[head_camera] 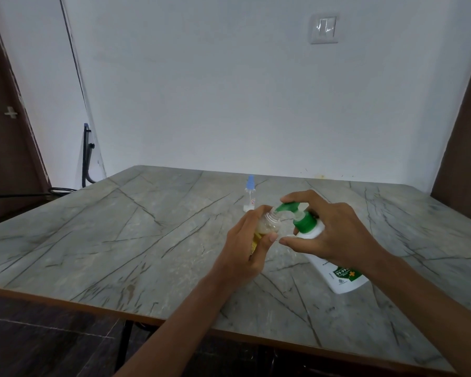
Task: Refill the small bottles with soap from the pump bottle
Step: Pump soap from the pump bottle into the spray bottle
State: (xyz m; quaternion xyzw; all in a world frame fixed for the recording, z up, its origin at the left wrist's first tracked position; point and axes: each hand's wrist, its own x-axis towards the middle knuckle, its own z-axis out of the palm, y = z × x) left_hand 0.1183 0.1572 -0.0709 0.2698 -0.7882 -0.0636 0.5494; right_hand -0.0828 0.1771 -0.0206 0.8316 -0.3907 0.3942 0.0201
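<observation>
My left hand (245, 248) grips a small clear bottle (268, 225) with no cap on, tilted, pale liquid in its shoulder and a yellow label below. My right hand (335, 235) holds the white pump bottle (337, 270) with a green pump head (291, 208), tilted to the left, its base resting on the table. The index finger lies on top of the pump head, and the nozzle tip sits at the small bottle's open mouth. A second small clear bottle with a blue cap (249, 194) stands upright on the table just behind my hands.
The grey marble-pattern table (120, 227) has a brown front edge that runs close to me. A white wall stands right behind the table. A black metal frame (86, 156) leans at the back left, beside a dark door.
</observation>
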